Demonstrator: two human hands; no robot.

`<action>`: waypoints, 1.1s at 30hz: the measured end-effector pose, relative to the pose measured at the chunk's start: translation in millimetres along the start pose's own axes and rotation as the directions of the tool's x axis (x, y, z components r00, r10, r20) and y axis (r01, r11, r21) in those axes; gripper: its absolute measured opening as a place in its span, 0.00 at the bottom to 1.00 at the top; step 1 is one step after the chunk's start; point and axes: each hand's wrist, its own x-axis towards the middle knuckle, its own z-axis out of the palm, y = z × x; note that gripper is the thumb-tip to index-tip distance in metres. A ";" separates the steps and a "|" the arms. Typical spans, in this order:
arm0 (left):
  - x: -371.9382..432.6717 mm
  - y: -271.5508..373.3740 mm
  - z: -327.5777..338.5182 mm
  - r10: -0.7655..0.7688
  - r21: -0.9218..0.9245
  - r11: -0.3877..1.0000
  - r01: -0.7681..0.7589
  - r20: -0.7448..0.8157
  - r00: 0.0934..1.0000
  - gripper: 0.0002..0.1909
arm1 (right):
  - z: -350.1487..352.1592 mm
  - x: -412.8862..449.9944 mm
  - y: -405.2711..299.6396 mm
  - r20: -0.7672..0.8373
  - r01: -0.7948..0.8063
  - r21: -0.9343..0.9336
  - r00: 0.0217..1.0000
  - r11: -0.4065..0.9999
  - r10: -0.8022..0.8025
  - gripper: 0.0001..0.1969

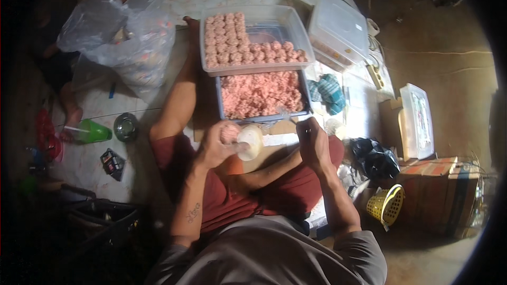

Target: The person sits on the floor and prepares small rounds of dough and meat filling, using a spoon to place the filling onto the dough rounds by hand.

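Observation:
My left hand (214,148) holds a ball of pink ground mixture (229,133) between its fingers. The thumb of that hand presses a pale round disc (251,146), perhaps a dough wrapper. Closed around a thin utensil (292,119), my right hand (313,140) is beside the near right corner of the blue tray (261,118); the tool's tip is blurred. Loose pink ground mixture (261,91) fills that tray. Just beyond it stands a clear plastic tub (257,70). Several rows of shaped pink balls (225,39) line the tub's left and near sides.
Lidded plastic boxes (338,27) and a teal checked cloth (332,91) lie to the right. Farther down are a black plastic bag (374,158), a yellow basket (382,208) and a cardboard box (431,198). Leftward are a full plastic bag (138,55), a green cup (95,131) and another person's foot (73,120).

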 end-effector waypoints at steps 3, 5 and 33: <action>8.7 -9.0 7.6 0.187 0.324 0.927 -0.191 0.044 0.981 0.19 | 7.1 -26.8 -45.9 0.231 0.047 0.189 0.969 0.981 -0.091 0.04; 12.3 -17.2 11.8 0.137 0.370 0.919 -0.137 0.028 0.990 0.18 | 21.2 -30.6 -53.8 0.274 0.132 0.179 0.945 0.975 -0.179 0.02; 8.4 -2.3 -10.4 0.154 0.050 0.987 -0.155 0.017 0.988 0.17 | 15.4 -23.2 -62.2 0.211 -0.126 0.299 0.975 0.946 0.063 0.03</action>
